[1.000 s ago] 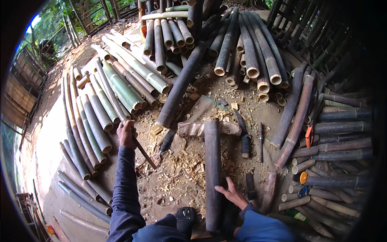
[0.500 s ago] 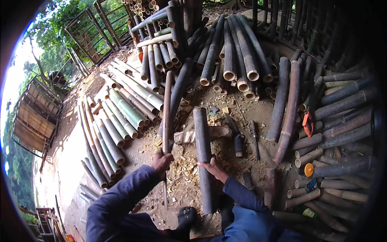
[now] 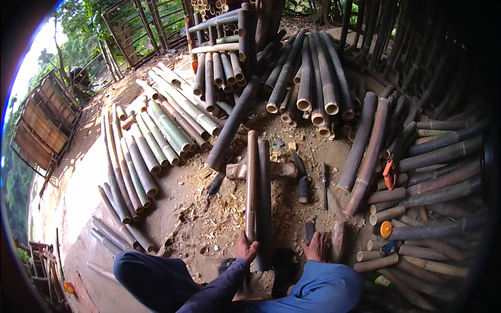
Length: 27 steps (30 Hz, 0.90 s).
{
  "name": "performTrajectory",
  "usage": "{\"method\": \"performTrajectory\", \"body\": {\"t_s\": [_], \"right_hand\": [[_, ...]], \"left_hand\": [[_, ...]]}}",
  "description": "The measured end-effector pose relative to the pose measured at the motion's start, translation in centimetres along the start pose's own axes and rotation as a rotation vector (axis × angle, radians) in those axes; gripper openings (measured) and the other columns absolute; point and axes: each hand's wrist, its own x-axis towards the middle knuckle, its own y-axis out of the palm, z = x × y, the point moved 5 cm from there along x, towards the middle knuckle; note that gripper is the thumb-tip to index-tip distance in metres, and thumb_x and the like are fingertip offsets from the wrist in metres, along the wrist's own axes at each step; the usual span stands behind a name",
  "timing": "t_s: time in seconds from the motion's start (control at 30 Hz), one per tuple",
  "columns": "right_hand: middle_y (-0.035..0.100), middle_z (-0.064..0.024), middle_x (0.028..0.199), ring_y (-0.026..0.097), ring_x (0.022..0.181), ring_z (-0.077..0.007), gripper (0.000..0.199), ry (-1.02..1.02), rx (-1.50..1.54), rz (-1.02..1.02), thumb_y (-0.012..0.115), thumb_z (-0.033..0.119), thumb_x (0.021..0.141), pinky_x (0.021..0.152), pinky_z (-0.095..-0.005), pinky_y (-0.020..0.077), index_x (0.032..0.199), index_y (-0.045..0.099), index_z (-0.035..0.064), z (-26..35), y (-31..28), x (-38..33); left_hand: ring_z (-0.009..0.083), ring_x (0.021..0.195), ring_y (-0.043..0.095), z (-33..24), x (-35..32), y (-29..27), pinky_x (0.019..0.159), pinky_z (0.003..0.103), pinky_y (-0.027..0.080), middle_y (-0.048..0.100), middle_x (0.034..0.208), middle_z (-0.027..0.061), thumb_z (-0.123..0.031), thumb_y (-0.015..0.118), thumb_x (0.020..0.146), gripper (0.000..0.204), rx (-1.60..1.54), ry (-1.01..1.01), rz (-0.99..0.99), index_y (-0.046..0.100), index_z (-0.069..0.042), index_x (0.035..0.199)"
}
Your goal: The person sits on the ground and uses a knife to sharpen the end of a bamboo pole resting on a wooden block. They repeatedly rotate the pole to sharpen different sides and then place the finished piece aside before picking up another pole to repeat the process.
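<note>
My left hand [image 3: 247,248] is closed round the lower part of a long brown bamboo pole [image 3: 251,180]. That pole stands alongside a thicker dark bamboo tube [image 3: 264,203], which leans over a short log [image 3: 284,170] on the ground. My right hand [image 3: 315,247] is down by my right knee, its fingers curled about the lower end of a dark flat-bladed tool [image 3: 309,228]; the grip is partly hidden. Just right of that hand is a reddish-brown piece of wood [image 3: 340,237]. Nothing of mine touches the dark tube's upper part.
A dark-handled knife [image 3: 302,182] and a slim chisel-like tool [image 3: 324,185] lie beyond the log. Wood shavings [image 3: 219,229] litter the ground. Bamboo tubes are piled left, behind and right, with an orange-handled thing [image 3: 389,175] and a yellow disc [image 3: 385,229] at right.
The brown pole has moved right, beside the dark tube, with my left hand lower. My right hand has let go of the dark tube and moved down to the flat tool.
</note>
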Motion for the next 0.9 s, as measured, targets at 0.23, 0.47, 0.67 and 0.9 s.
{"method": "performTrajectory", "body": {"t_s": [0.23,0.47,0.67,0.9], "right_hand": [[0.056,-0.0296,0.136,0.055,0.127,-0.0448,0.063,-0.016,0.200,0.056,0.076,0.019,0.087,0.109,-0.0511,0.0451,0.140,0.049,-0.0017,2.0,-3.2,0.8],[0.064,-0.0092,0.072,0.064,0.063,-0.0183,0.020,-0.184,0.818,0.303,0.054,0.012,0.103,0.060,-0.0349,0.0511,0.117,0.054,-0.0019,9.0,-11.1,0.0],[0.067,-0.0104,0.076,0.066,0.065,-0.0169,0.022,-0.439,0.814,0.316,0.052,0.012,0.103,0.061,-0.0343,0.0539,0.115,0.061,-0.0035,16.9,-13.8,6.1],[0.071,-0.0341,0.103,0.069,0.098,-0.0541,0.040,-0.691,0.298,0.105,0.058,0.034,0.109,0.081,-0.0586,0.0555,0.127,0.064,-0.0019,23.4,-13.5,14.4]], "left_hand": [[0.0516,0.102,0.066,0.8,-0.6,1.0,0.089,0.057,0.052,0.065,0.107,0.0300,-0.036,0.072,0.083,0.054,0.035,-0.111,0.084,0.052,-0.006,0.123],[0.0470,0.114,0.058,-0.9,-2.9,1.8,0.099,0.054,0.050,0.054,0.123,0.0255,-0.026,0.081,0.085,0.059,0.107,-0.128,-0.056,0.055,-0.005,0.134],[0.0470,0.116,0.058,0.1,-2.6,2.4,0.100,0.054,0.050,0.054,0.126,0.0259,-0.029,0.084,0.085,0.057,0.130,-0.114,-0.093,0.062,-0.002,0.130],[0.0484,0.106,0.062,2.1,-2.9,2.3,0.093,0.052,0.052,0.060,0.115,0.0294,-0.041,0.086,0.085,0.060,0.101,-0.098,-0.086,0.068,0.005,0.119]]}}
